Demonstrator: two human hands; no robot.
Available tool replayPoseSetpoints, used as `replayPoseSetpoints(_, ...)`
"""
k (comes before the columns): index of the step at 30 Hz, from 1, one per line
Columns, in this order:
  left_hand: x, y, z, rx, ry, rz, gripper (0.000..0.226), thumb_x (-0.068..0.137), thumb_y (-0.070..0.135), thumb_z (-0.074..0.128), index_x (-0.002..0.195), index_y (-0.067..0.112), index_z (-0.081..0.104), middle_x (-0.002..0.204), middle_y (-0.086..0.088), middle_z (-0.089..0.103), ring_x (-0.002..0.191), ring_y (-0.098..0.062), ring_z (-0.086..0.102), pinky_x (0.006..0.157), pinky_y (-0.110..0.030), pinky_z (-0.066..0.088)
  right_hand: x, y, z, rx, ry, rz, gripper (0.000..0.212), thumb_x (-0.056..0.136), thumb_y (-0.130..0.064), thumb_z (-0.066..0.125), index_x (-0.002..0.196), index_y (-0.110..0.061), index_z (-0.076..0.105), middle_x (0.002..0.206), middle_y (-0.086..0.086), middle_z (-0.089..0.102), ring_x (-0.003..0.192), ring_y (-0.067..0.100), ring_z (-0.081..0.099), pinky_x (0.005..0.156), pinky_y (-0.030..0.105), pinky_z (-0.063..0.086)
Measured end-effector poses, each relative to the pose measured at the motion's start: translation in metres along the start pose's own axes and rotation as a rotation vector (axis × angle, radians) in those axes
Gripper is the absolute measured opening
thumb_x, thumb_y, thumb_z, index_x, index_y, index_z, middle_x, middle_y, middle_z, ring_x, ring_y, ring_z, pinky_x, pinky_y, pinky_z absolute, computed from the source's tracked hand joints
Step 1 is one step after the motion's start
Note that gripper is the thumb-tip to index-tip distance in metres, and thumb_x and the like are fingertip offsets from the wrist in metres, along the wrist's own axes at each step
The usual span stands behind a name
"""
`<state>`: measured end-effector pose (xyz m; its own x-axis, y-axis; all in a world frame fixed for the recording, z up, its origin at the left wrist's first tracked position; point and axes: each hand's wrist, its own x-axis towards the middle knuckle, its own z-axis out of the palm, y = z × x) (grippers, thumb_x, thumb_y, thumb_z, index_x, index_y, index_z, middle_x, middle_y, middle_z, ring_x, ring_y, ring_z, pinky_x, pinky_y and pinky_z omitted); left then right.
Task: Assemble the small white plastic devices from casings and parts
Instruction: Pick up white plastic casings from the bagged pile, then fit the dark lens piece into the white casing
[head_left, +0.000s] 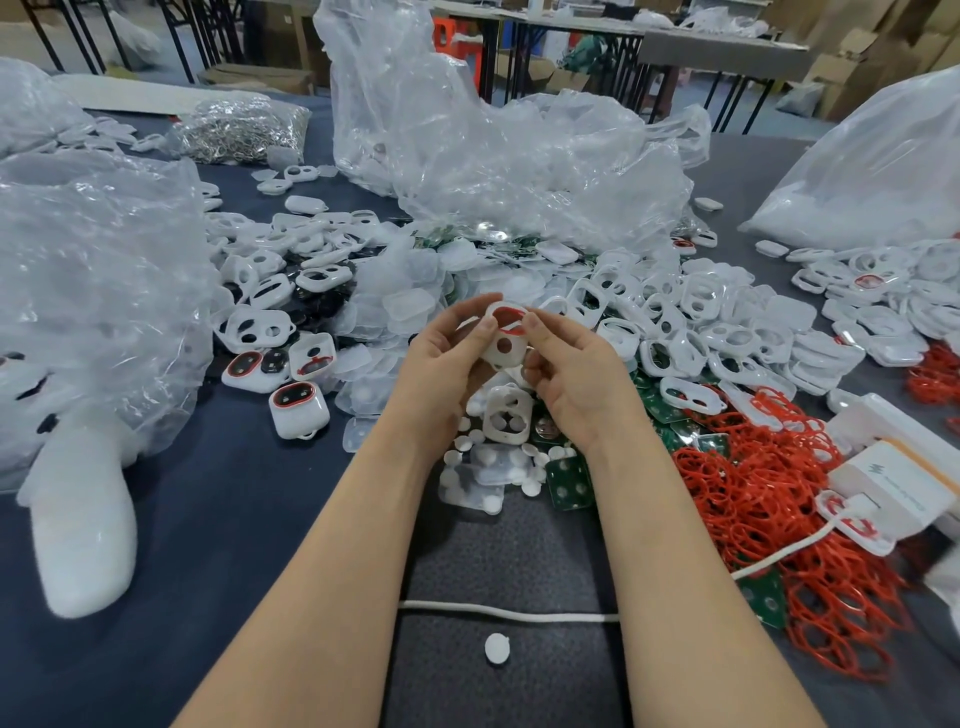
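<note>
Fingers (485, 327) of both my hands curl round one small white plastic casing with a round hole (505, 347), held up clear of the dark blue tabletop (234, 519). My left hand (441, 358) grips its left edge with the thumb on top. My right hand (576, 379) pinches the right edge, fingertips touching a thin red rubber ring (506, 313) that lies along the casing's upper opening; I cannot tell how fully it sits in.

Just below my fingers a second white casing (506, 415) rests among flat white round discs (452, 457) and green circuit boards (569, 480). Right of my fingers spreads a heap of empty white casings (701, 322), and nearer me on that side lies a tangle of loose red rings (769, 483). Left of my fingers sit closed white devices with red-rimmed windows (298, 410). Beyond my fingers rise crumpled clear plastic bags (493, 156). A white cord (509, 614) crosses the tabletop between my forearms.
</note>
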<state>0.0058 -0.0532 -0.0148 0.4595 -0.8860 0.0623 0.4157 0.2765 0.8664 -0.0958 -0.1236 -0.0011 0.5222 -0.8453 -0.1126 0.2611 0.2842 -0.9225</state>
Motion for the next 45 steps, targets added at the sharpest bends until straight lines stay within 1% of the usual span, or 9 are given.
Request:
replayPoseSetpoints(8, 0.001, -0.005, 0.003, 0.135, 0.056, 0.016, 0.017, 0.095, 0.01, 0.056, 0.107, 0.019, 0.066, 0.1, -0.004, 0.073, 0.09, -0.019, 0.069, 0.078, -0.029, 0.057, 0.002, 0.009, 0.001, -0.238, 0.133, -0.143, 0.011, 0.091, -0.01, 0.062, 0.088, -0.019, 0.068, 0.061, -0.009, 0.063, 0.053, 0.0, 0.055, 0.05, 0.015, 0.045)
replayPoseSetpoints(15, 0.001, -0.008, 0.005, 0.509, 0.087, 0.182, 0.022, 0.094, 0.009, 0.059, 0.104, 0.029, 0.058, 0.087, 0.003, 0.071, 0.074, 0.0, 0.065, 0.069, -0.016, 0.051, -0.001, 0.011, 0.003, -0.585, 0.231, -0.341, 0.013, 0.091, -0.02, 0.063, 0.099, -0.013, 0.07, 0.088, -0.003, 0.07, 0.084, 0.011, 0.065, 0.079, 0.035, 0.056)
replayPoseSetpoints(23, -0.002, -0.003, 0.005, 0.452, 0.131, 0.157, 0.019, 0.094, 0.004, 0.056, 0.105, 0.019, 0.06, 0.096, -0.001, 0.071, 0.075, -0.001, 0.067, 0.072, -0.02, 0.052, -0.005, 0.013, 0.008, -0.701, 0.167, -0.395, 0.008, 0.091, -0.022, 0.063, 0.099, -0.021, 0.063, 0.084, -0.013, 0.063, 0.081, 0.001, 0.06, 0.077, 0.021, 0.049)
replayPoseSetpoints(27, -0.003, -0.001, 0.006, 0.422, 0.156, 0.129, 0.019, 0.094, 0.006, 0.056, 0.111, 0.014, 0.06, 0.099, -0.005, 0.071, 0.071, 0.001, 0.066, 0.061, -0.012, 0.048, -0.006, 0.012, 0.011, -0.66, 0.186, -0.399, 0.013, 0.091, -0.018, 0.063, 0.103, -0.015, 0.065, 0.089, -0.003, 0.067, 0.086, 0.011, 0.064, 0.083, 0.03, 0.053)
replayPoseSetpoints(30, -0.002, 0.003, 0.005, 0.408, 0.226, 0.11, 0.016, 0.093, 0.01, 0.06, 0.108, 0.013, 0.061, 0.1, -0.009, 0.071, 0.082, -0.01, 0.068, 0.069, -0.021, 0.052, -0.009, 0.011, 0.017, -0.598, 0.188, -0.388, 0.014, 0.091, -0.019, 0.064, 0.103, -0.014, 0.065, 0.094, 0.004, 0.069, 0.088, 0.018, 0.066, 0.085, 0.037, 0.054)
replayPoseSetpoints(34, -0.001, 0.03, -0.007, 0.105, 0.499, 0.162, 0.011, 0.09, 0.01, 0.063, 0.1, 0.016, 0.06, 0.098, -0.002, 0.069, 0.086, -0.013, 0.07, 0.072, -0.023, 0.055, -0.006, 0.01, 0.032, -0.575, 0.165, -0.381, 0.012, 0.094, -0.022, 0.059, 0.104, -0.018, 0.063, 0.098, -0.001, 0.067, 0.088, 0.02, 0.065, 0.084, 0.036, 0.055)
replayPoseSetpoints(38, -0.004, 0.061, -0.032, -0.256, 0.752, 0.322, 0.007, 0.094, 0.014, 0.06, 0.1, 0.014, 0.056, 0.103, -0.004, 0.065, 0.078, -0.009, 0.066, 0.066, -0.018, 0.053, 0.007, 0.02, 0.068, -0.795, 0.024, -0.455, 0.018, 0.094, -0.012, 0.056, 0.106, -0.009, 0.069, 0.1, 0.003, 0.071, 0.08, 0.006, 0.061, 0.074, 0.013, 0.048)
replayPoseSetpoints(42, -0.006, 0.068, -0.044, -0.355, 0.928, 0.395, 0.009, 0.094, 0.015, 0.06, 0.101, 0.012, 0.055, 0.101, -0.007, 0.062, 0.083, -0.014, 0.063, 0.065, -0.018, 0.053, 0.025, 0.041, 0.115, -1.138, -0.172, -0.51, 0.032, 0.095, -0.008, 0.046, 0.123, -0.011, 0.062, 0.123, 0.009, 0.062, 0.115, 0.023, 0.052, 0.096, 0.03, 0.039)
replayPoseSetpoints(45, -0.005, 0.067, -0.047, -0.364, 0.991, 0.4, 0.012, 0.095, 0.014, 0.058, 0.105, 0.01, 0.054, 0.1, -0.007, 0.062, 0.079, -0.013, 0.062, 0.063, -0.018, 0.053, 0.038, 0.056, 0.138, -1.389, -0.262, -0.567, 0.04, 0.092, -0.01, 0.047, 0.131, -0.018, 0.054, 0.134, 0.002, 0.054, 0.126, 0.023, 0.043, 0.107, 0.035, 0.031)
